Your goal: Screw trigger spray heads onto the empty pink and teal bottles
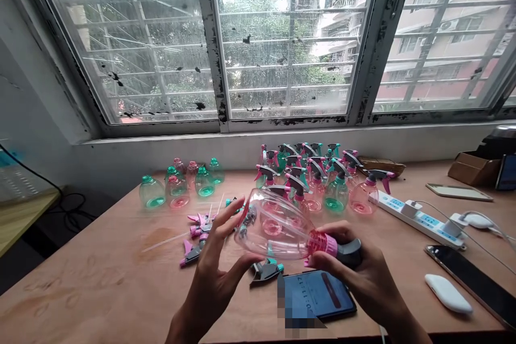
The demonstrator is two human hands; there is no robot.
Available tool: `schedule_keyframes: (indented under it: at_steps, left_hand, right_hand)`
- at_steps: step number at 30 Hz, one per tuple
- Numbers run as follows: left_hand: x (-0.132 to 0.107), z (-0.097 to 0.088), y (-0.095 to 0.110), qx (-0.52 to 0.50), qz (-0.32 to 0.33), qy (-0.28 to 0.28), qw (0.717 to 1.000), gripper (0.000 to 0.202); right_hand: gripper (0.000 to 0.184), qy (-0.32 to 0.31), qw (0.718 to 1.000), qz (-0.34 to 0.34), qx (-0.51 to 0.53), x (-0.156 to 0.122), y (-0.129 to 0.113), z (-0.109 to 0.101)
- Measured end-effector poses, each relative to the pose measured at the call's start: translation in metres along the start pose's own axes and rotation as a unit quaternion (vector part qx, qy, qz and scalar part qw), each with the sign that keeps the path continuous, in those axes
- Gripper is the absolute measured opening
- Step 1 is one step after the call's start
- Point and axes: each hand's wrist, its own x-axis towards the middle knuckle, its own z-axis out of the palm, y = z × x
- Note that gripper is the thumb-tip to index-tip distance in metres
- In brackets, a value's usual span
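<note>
A clear pink spray bottle [278, 226] lies sideways in the air above the table, its base to the left and its grey and pink spray head [342, 250] to the right. My left hand [217, 263] holds the base end between thumb and fingers. The fingers of my right hand [358, 274] are wrapped round the spray head and its pink collar. Beneath the bottle, a loose grey and green spray head [266, 270] rests on the table. Several pink and grey spray heads [197, 234] with thin tubes lie beyond my left hand.
Headless pink and green bottles [177, 188] stand at the back left; several assembled spray bottles [336, 188] stand back centre. A power strip [415, 217], a dark phone [471, 279] and a white case [448, 294] lie right. A lit phone [318, 294] lies in front.
</note>
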Motion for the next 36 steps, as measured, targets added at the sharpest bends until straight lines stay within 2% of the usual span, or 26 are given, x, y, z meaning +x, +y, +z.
schedule_keyframes:
  at_steps: [3,6,8,9,12,15,17,19,21,23,24,26,28,30,33,36]
  left_hand:
    - [-0.001,0.002,0.0,0.028,0.007,-0.01,1.0,0.065]
    - [-0.003,0.002,0.002,0.043,-0.023,-0.02,0.999,0.08]
    - [-0.002,0.002,0.003,0.033,-0.047,-0.014,0.998,0.073]
    - [-0.002,0.002,0.004,0.024,-0.052,-0.01,0.998,0.067]
    - [0.001,0.002,0.001,0.002,-0.025,-0.001,1.0,0.067]
    - [0.001,0.002,-0.002,0.001,0.017,0.0,1.0,0.072]
    - [-0.001,0.002,-0.002,0.005,0.007,-0.016,1.0,0.08]
    - [-0.003,0.001,0.0,-0.017,-0.022,-0.025,0.999,0.085]
    - [-0.004,0.0,0.004,-0.046,-0.047,-0.016,0.998,0.072]
    - [-0.004,0.0,0.006,-0.06,-0.053,-0.003,0.997,0.056]
    - [-0.004,0.0,0.007,-0.061,-0.047,0.0,0.997,0.054]
    - [-0.003,0.0,0.008,-0.056,-0.016,0.005,0.998,0.058]
    - [-0.003,-0.001,0.007,-0.047,0.022,0.005,0.999,0.062]
    - [-0.005,-0.002,0.006,-0.044,0.034,-0.012,0.998,0.07]
    - [-0.009,-0.002,0.008,-0.066,-0.003,-0.021,0.998,0.079]
    - [-0.011,0.0,0.01,-0.082,-0.045,0.02,0.995,0.057]
  right_hand:
    - [0.035,-0.02,0.999,0.035,0.033,-0.001,0.0,-0.002]
    - [0.03,0.006,0.999,-0.03,-0.044,-0.001,-0.001,-0.002]
    - [0.029,0.024,0.994,-0.07,-0.087,-0.001,-0.003,-0.001]
    - [0.03,0.022,0.994,-0.065,-0.082,-0.001,-0.004,0.0]
    - [0.038,-0.019,0.999,0.04,0.018,0.0,-0.008,0.0]
    - [0.047,-0.068,0.984,0.131,0.103,0.001,-0.01,-0.001]
    - [0.046,-0.064,0.985,0.127,0.097,0.0,-0.009,-0.002]
    - [0.041,-0.032,0.995,0.076,0.057,0.0,-0.009,-0.001]
    - [0.037,-0.013,0.999,0.04,0.035,-0.001,-0.008,0.0]
    - [0.039,-0.033,0.995,0.066,0.065,-0.001,-0.008,0.0]
    - [0.042,-0.051,0.989,0.098,0.094,0.0,-0.008,-0.001]
    - [0.046,-0.08,0.975,0.147,0.147,0.001,-0.007,-0.003]
    - [0.049,-0.089,0.969,0.158,0.167,0.002,-0.007,-0.005]
    - [0.048,-0.085,0.972,0.152,0.159,0.002,-0.007,-0.005]
    - [0.046,-0.051,0.986,0.111,0.109,0.0,-0.008,-0.002]
    - [0.041,-0.001,0.998,0.044,0.047,-0.003,-0.009,0.002]
